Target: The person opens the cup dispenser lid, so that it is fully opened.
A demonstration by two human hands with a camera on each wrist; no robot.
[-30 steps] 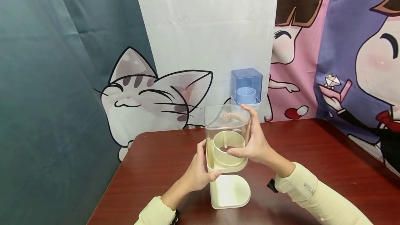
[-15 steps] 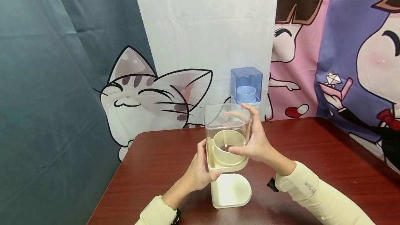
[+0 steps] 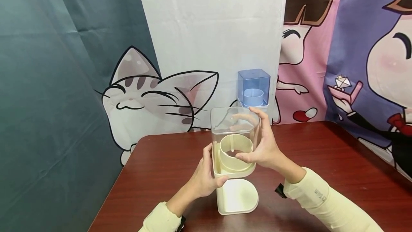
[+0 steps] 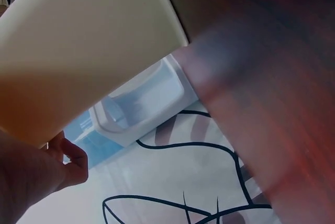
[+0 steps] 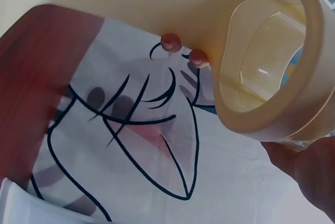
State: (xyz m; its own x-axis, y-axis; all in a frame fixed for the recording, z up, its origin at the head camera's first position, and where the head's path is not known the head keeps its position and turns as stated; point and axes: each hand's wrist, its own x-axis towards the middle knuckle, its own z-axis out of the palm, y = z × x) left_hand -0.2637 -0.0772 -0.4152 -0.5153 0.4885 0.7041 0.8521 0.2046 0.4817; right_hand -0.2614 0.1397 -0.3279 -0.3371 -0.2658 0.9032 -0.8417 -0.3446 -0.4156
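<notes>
Upright on the table, near its front edge, is a cream plastic holder (image 3: 238, 167) with a round collar inside and a rounded foot (image 3: 239, 196) below. A clear box-shaped cover (image 3: 233, 121) sits over the collar. My left hand (image 3: 204, 178) grips the holder's lower left corner, thumb at its front rim. On the right side, my right hand (image 3: 265, 149) grips the cover, with the thumb across the front. The left wrist view is filled at upper left by a broad cream panel (image 4: 94, 41). From below, the right wrist view shows the hollow cream ring (image 5: 235, 77).
A similar holder with a blue cover (image 3: 254, 81) stands behind at the far side of the table. The dark red wooden table (image 3: 322, 153) reaches to a printed cloth backdrop (image 3: 215, 20). A grey-green curtain (image 3: 54, 117) hangs on the left.
</notes>
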